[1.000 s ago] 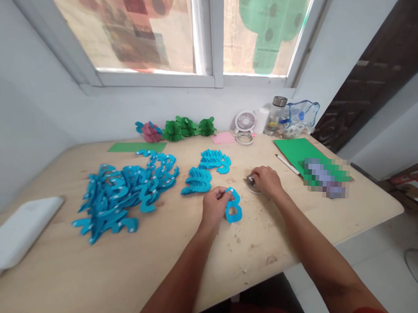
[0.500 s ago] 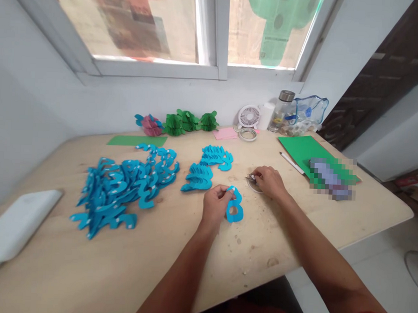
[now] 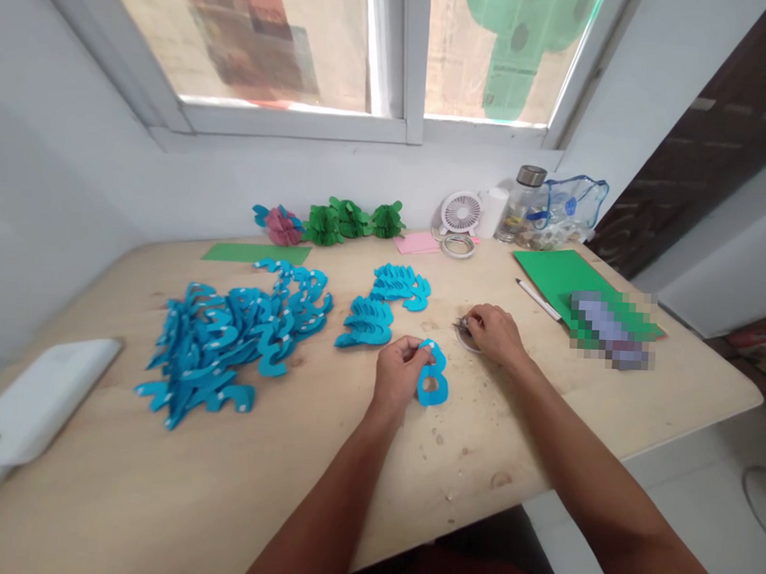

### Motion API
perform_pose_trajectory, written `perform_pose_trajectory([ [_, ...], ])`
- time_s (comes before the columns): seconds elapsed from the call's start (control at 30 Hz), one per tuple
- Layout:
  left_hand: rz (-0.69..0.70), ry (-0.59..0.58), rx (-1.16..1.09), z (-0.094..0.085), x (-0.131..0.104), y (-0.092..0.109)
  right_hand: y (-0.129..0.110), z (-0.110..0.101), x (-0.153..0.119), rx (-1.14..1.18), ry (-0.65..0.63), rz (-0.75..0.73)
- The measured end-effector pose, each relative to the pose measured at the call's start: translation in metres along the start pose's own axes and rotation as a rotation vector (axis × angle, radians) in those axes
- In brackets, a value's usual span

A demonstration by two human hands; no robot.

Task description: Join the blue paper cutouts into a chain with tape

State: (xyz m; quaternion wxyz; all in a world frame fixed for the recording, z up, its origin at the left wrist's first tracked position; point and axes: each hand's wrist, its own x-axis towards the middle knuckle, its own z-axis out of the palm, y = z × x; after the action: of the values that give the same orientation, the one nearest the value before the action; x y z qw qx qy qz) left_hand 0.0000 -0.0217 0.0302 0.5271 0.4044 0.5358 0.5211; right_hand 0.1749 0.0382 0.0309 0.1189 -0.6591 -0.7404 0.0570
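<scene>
My left hand (image 3: 399,374) pinches the upper end of a blue paper cutout (image 3: 434,391), curved and shaped like a figure 8, with a small white patch near its top. To its right, my right hand (image 3: 493,332) rests low over the table with its fingers closed on a small, dark, pointed thing (image 3: 462,323) that I cannot make out. Beneath those fingers shows the edge of a pale ring (image 3: 466,341), perhaps a tape roll. Left of my hands stand folded blue paper stacks, one nearer (image 3: 365,324) and one farther (image 3: 399,283).
A large heap of blue paper strips (image 3: 228,339) with white patches covers the left. Paper flowers (image 3: 326,225), a small fan (image 3: 461,214), a tape roll (image 3: 458,245) and a bottle (image 3: 523,204) line the back. Green sheets (image 3: 549,273) and a pen (image 3: 538,300) lie right.
The view has shifted slightly, so things on the table appear a little to the right. Both hands keep nearly the same pose, the left still pinching the blue cutout.
</scene>
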Motion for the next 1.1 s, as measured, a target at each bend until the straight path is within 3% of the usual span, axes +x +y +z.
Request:
perform_pose_trajectory([
  [0.6,-0.054,0.040,-0.027,-0.001,0.004,-0.004,0.003,0.014,0.002,0.120,0.140,0.067],
  [0.77,-0.069,0.097,-0.111,-0.002,0.006,-0.004,-0.003,0.009,-0.001,0.405,0.287,0.056],
  [0.83,-0.062,0.137,-0.158,-0.003,0.007,-0.003,-0.009,0.006,-0.004,0.648,0.224,0.012],
  [0.93,-0.037,0.213,-0.199,-0.004,0.009,-0.002,-0.019,0.001,-0.010,0.952,-0.019,-0.129],
  [1.03,0.005,0.301,-0.200,-0.004,0.010,-0.002,-0.029,-0.005,-0.016,1.035,-0.253,-0.343],
  [1.1,0.032,0.342,-0.187,-0.005,0.011,-0.002,-0.034,-0.009,-0.020,1.013,-0.331,-0.419],
])
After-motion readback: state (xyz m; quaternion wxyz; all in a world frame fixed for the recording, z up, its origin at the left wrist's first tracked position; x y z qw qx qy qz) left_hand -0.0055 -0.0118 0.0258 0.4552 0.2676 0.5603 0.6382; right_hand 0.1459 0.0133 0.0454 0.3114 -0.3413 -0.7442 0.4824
